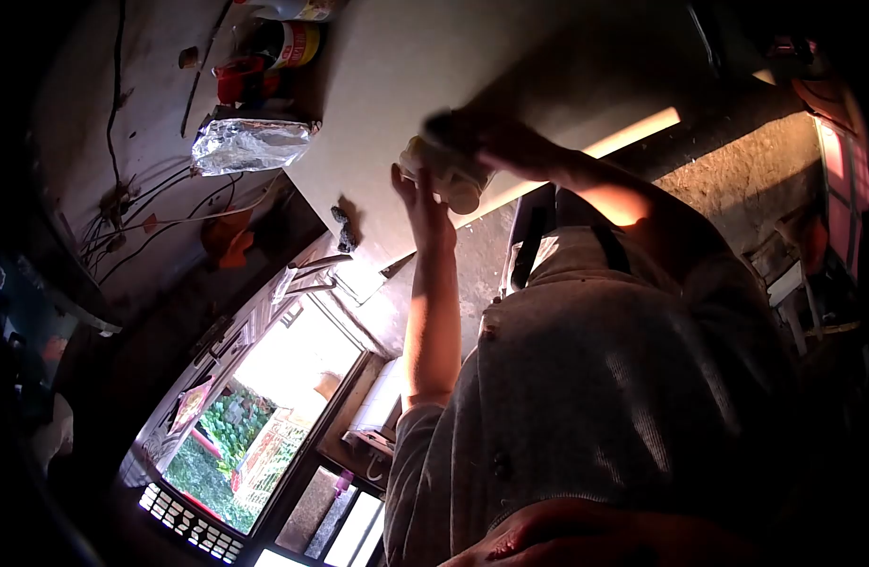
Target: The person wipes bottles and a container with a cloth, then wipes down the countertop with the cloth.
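Observation:
Near the table's edge, a pale, whitish container (451, 178) with a rounded end is tilted between my hands; its exact kind is not clear. My left hand (423, 203) grips it from the left, thumb and fingers against its side. Over its top, my right hand (512, 151) is smeared by motion and in shadow, its fingers curled. A dark, blurred thing (444, 128) sticks out from the right hand, too unclear to name. Both hands are above the light tabletop (378, 104).
A bottle with a red and yellow label (298, 44), a red-topped item (241, 80) and a crumpled silvery bag (250, 145) stand at the upper left. Small dark lumps (342, 230) lie near the table corner. Loose cables (142, 203) hang along the wall. A bright doorway (264, 406) opens at lower left.

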Tool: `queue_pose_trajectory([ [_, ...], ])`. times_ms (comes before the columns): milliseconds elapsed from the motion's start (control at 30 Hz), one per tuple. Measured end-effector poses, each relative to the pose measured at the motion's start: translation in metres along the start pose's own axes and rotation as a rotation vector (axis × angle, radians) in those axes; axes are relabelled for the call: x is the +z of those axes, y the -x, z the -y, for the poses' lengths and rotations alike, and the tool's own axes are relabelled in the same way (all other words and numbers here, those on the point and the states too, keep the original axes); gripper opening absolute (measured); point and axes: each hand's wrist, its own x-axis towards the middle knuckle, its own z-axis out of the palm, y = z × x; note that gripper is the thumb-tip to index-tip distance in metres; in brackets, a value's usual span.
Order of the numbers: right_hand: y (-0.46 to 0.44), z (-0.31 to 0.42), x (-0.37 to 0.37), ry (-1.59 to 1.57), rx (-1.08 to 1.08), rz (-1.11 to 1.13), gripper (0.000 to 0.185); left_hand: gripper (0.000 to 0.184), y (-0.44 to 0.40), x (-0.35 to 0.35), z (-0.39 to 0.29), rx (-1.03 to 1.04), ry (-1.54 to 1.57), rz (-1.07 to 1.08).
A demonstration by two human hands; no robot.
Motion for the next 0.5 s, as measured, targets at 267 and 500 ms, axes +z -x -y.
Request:
queue_pose_trajectory([
  [267,-0.025,-0.007,0.028,-0.341,0.623,0.123,0.043,0.088,-0.014,-0.004,0.005,-0.007,0.046,0.151],
  [500,0.007,-0.071,0.024,0.031,0.414,-0.191,0.029,0.084,-0.02,-0.01,-0.001,-0.02,-0.277,0.079],
])
